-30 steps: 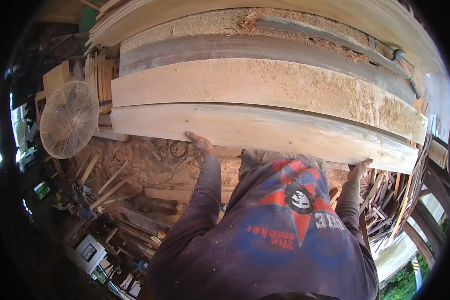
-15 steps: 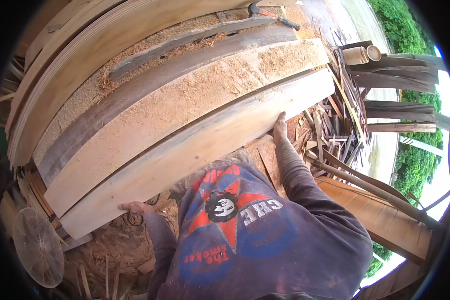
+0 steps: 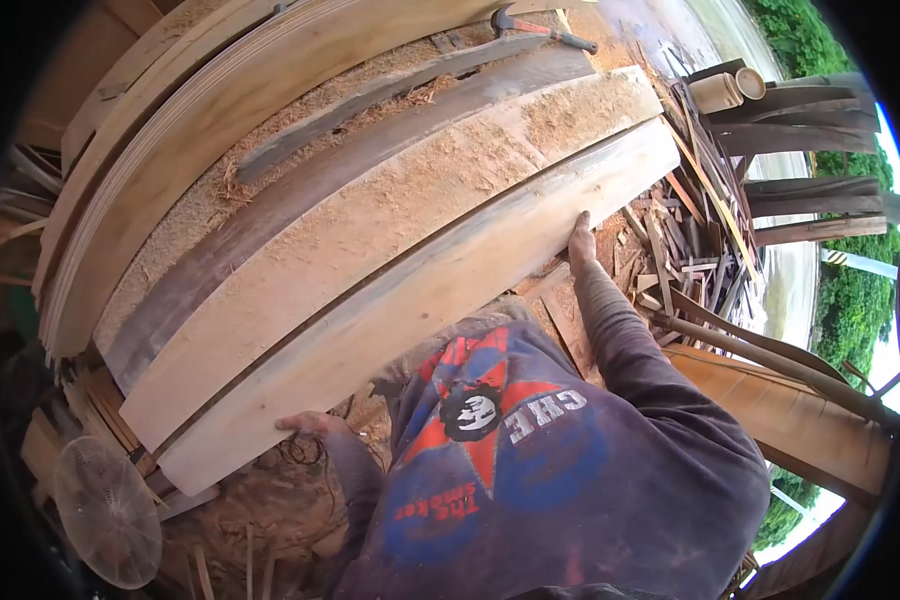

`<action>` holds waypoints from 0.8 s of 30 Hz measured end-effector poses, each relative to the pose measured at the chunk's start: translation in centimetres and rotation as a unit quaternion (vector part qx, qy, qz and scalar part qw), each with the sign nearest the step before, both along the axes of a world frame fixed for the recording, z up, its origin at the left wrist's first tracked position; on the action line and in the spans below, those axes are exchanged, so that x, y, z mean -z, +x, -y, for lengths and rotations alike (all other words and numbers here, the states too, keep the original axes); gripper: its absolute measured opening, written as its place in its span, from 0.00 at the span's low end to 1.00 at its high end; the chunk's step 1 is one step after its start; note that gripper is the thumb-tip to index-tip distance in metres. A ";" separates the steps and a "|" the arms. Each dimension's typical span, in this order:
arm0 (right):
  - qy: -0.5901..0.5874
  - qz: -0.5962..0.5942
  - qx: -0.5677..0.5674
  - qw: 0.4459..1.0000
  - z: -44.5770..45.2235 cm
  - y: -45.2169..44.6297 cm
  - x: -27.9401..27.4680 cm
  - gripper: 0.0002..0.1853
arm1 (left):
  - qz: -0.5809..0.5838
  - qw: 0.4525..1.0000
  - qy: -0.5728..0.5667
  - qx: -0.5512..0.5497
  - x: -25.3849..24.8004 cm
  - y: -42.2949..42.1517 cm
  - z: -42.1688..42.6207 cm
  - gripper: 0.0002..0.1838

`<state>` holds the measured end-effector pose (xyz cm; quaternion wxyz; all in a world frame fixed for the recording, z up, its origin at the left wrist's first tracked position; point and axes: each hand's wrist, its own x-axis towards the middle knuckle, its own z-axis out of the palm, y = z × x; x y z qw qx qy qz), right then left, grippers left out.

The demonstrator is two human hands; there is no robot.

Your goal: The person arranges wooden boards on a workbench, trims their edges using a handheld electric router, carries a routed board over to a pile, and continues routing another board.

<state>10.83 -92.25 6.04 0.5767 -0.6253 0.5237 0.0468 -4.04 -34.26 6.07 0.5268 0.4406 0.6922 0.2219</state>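
A long, pale wooden plank (image 3: 420, 305) lies slantwise in front of me. My left hand (image 3: 312, 424) holds its near edge toward the left end, with part of the fingers hidden beneath. Farther along the same edge, my right hand (image 3: 582, 240) grips the plank near its right end, thumb on top and the other fingers out of sight below. Just beyond it, a dark narrow gap apart, lies a second plank (image 3: 390, 195) strewn with sawdust.
Behind are a grey weathered board (image 3: 370, 130), a narrow wood strip (image 3: 370, 105), a hammer (image 3: 545, 30) and stacked curved boards (image 3: 170, 170). Wood offcuts (image 3: 695, 250) pile up at right. A round fan (image 3: 108, 510) stands lower left; a pale container (image 3: 715, 93) sits upper right.
The whole view has shifted, so most things appear farther right. Both hands stay on the plank's near edge, at about the same places along it.
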 end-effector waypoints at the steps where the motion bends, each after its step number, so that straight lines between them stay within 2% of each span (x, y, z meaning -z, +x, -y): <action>1: -0.035 -0.015 0.023 0.999 0.0 0.1 0.6 0.46 | 0.003 1.000 0.004 -0.001 0.1 0.1 0.1 0.48; 5: -0.133 -0.030 0.020 0.990 0.3 -0.2 1.5 0.49 | -0.037 0.999 0.024 -0.032 0.9 -0.2 0.6 0.48; 6: -0.088 -0.022 0.036 0.995 0.5 -0.2 1.9 0.49 | -0.074 0.996 0.034 -0.040 1.5 -0.4 0.2 0.47; 7: -0.137 -0.027 0.004 0.990 1.1 -0.6 2.1 0.51 | -0.111 0.992 0.045 -0.046 2.0 -0.6 -0.4 0.46; 8: -0.188 -0.126 0.038 0.973 -2.3 0.8 -3.6 0.56 | -0.149 0.986 0.054 -0.049 2.4 -0.6 -1.1 0.45; 9: -0.342 -0.070 -0.016 0.937 1.5 -0.7 1.2 0.56 | -0.164 0.983 0.061 -0.051 2.1 -0.3 -1.7 0.45; 10: -0.420 -0.095 -0.026 0.902 1.0 -0.4 -0.4 0.54 | -0.180 0.980 0.068 -0.052 1.9 -0.1 -2.4 0.45; 11: -0.494 -0.079 -0.077 0.862 2.0 -0.2 -0.6 0.54 | -0.274 0.929 0.239 0.069 1.1 0.0 -3.0 0.46; 12: -0.492 -0.075 -0.076 0.864 2.7 0.7 -1.2 0.54 | -0.356 0.826 0.396 0.184 0.6 0.2 -3.3 0.48; 13: -0.516 -0.075 -0.130 0.844 3.3 1.9 -2.6 0.52 | -0.272 0.866 0.364 0.209 1.0 0.6 -4.8 0.53; 14: -0.536 -0.071 -0.181 0.821 4.0 3.4 -3.7 0.50 | -0.269 0.866 0.369 0.204 1.7 1.6 -6.8 0.53; 16: -0.540 -0.019 -0.178 0.822 6.8 7.5 -4.2 0.46 | -0.353 0.840 0.245 0.333 3.1 3.8 -10.3 0.55; 17: -0.546 -0.047 -0.193 0.814 7.8 9.8 -4.5 0.44 | -0.378 0.856 0.214 0.282 1.1 7.0 -9.0 0.56; 18: -0.544 -0.032 -0.265 0.796 9.7 11.8 -4.3 0.43 | -0.376 0.855 0.224 0.279 0.6 8.3 -8.6 0.56; 20: -0.576 0.055 -0.397 0.712 8.2 15.5 -6.0 0.44 | -0.453 0.829 0.196 0.263 0.2 10.8 -8.1 0.56; 21: -0.570 0.103 -0.489 0.652 7.2 16.6 -6.0 0.46 | -0.459 0.826 0.205 0.256 0.6 10.8 -8.0 0.56; 24: -0.468 0.188 -0.726 0.466 1.1 18.2 -7.7 0.52 | -0.442 0.832 0.218 0.255 0.2 10.9 -7.5 0.56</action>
